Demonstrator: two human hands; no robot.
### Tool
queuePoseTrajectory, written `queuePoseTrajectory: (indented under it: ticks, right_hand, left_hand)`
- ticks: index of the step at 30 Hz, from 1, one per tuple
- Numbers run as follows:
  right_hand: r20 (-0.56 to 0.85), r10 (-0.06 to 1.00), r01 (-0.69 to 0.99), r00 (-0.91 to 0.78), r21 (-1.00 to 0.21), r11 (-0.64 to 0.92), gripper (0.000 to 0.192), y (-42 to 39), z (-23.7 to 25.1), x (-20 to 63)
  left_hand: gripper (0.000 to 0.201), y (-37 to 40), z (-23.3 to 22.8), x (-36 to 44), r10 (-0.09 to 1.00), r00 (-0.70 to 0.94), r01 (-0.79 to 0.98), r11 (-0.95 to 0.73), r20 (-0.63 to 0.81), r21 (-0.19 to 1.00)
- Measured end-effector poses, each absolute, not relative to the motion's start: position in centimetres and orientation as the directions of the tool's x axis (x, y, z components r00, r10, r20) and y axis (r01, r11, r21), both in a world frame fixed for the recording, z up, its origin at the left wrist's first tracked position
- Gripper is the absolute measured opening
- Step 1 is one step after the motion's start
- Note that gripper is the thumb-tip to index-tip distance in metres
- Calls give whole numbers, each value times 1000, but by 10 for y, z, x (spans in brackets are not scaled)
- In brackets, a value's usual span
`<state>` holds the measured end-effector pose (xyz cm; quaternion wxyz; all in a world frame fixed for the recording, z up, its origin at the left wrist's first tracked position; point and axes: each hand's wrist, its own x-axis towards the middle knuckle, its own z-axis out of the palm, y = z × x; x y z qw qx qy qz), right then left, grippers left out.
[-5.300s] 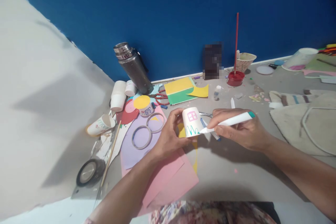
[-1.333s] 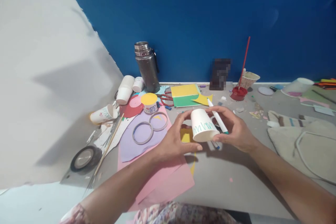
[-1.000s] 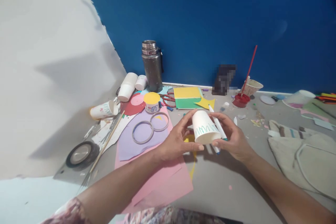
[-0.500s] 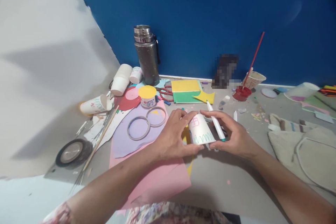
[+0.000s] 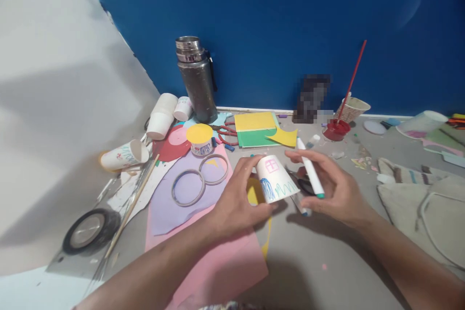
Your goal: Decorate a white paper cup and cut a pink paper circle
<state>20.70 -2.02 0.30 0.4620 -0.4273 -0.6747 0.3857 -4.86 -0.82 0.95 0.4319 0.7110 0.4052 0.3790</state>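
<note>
White paper is forming the small upturned cup (image 5: 275,178) that both hands are attending to above the grey worktop (image 5: 327,252). Its pink window, blue scribble and green zigzag are facing the camera. The left hand (image 5: 232,201) is curling around the cup's left side, thumb at the rim and fingertips near the top, gripping it. The right hand (image 5: 336,189) is sitting just right of the cup, loosely closed on a white marker (image 5: 310,173) with a teal end; whether its fingers are touching the cup is hard to tell. Below and to the right of the cup the worktop is lying bare, giving open room. Left of the cup, pink paper (image 5: 218,261) and lilac paper (image 5: 181,193) are crowding the surface, with two rings (image 5: 199,181) lying on the lilac sheet. Beyond the cup, a yellow-and-green pad (image 5: 254,128) and a steel flask (image 5: 196,82) are standing near the blue wall (image 5: 272,19), which is bounding the worktop's far edge.
</note>
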Motion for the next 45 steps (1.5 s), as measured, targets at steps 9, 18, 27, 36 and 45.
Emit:
queuePoseTrajectory:
  ticks: [9,18,27,36,45]
  right_hand:
    - [576,792,231,-201,-758,610,20,-38,30,203]
    - [653,718,379,-241,-618,689,27,-35,31,196]
    - [533,827,267,-177,-783,562,17,-38,28,197]
    - [507,858,272,-79,-817,508,17,-40,26,196]
    - [437,889,295,133,-874,386,22,-33,21,203]
  left_hand:
    - [76,-3,13,-48,911,358,355,-334,203,873]
    - [74,-3,11,-46,880,405,372,-406,248,835]
    - [73,-3,9,-45,879,397,355,-414,265,839]
    - [74,-5,9,-44,897,367,368,-381,245,848]
    - [83,1,2,-47,932,285,372,-324,226,870]
